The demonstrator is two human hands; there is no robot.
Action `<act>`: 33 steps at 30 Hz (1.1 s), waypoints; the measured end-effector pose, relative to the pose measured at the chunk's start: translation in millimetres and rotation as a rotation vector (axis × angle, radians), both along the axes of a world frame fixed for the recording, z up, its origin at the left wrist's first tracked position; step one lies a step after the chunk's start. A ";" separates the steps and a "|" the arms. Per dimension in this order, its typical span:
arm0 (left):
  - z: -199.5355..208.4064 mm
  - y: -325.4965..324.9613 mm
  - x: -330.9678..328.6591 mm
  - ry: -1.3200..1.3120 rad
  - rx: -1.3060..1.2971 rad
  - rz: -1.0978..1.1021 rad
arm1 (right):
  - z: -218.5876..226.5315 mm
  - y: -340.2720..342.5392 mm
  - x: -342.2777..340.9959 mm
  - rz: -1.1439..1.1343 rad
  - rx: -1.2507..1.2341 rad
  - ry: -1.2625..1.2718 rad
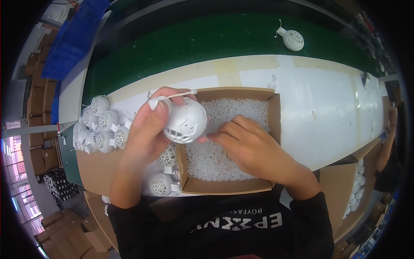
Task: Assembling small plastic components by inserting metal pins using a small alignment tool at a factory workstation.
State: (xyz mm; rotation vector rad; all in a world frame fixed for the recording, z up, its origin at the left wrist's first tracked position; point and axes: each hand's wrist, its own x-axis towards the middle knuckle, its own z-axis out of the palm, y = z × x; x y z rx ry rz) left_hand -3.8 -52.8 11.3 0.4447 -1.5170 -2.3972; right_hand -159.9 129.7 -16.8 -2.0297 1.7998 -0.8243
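From my end, left hand [148,121]'s gripping the white ball [188,120], neck by its thumb, long axis slanting toward my right hand [246,144]; those fingertips look bunched, can't tell on what. Cardboard box [228,187] underneath, 1 lattice ball [294,40] way past both.

Smooth, faintly glossy plastic ball [192,117], matt cardboard box [274,118], translucent plastic pieces [235,108]

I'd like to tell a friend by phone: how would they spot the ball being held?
Find the cardboard box full of small translucent pieces at the picture's middle. At its upper left corner, a white ball sits in the grip of the left hand. Unlike the lattice balls clustered farther left, it is held up and shows mostly closed panels.
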 end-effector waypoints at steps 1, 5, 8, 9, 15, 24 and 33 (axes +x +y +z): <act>-3.0 -3.5 1.1 0.034 0.035 -0.043 | 0.3 -2.0 1.3 -0.017 -0.052 -0.023; -5.0 -6.3 2.2 0.092 0.062 -0.090 | -1.8 -4.6 5.4 0.104 0.044 0.047; -0.8 -3.1 1.8 0.073 -0.019 -0.004 | -9.6 -4.8 4.1 0.027 0.001 0.094; 1.0 -2.9 0.5 0.062 -0.019 -0.011 | -10.5 -5.2 3.0 -0.011 -0.019 0.119; -2.7 -0.6 -1.7 0.024 -0.075 -0.022 | -8.6 -7.1 -1.6 -0.003 -0.024 0.167; -9.9 -1.4 2.0 0.060 -0.321 -0.021 | 9.6 -2.8 -2.9 -0.235 -0.176 -0.327; -6.9 7.6 -0.3 -0.031 -0.519 -0.056 | 12.8 -2.1 -9.0 -0.319 -0.092 -0.515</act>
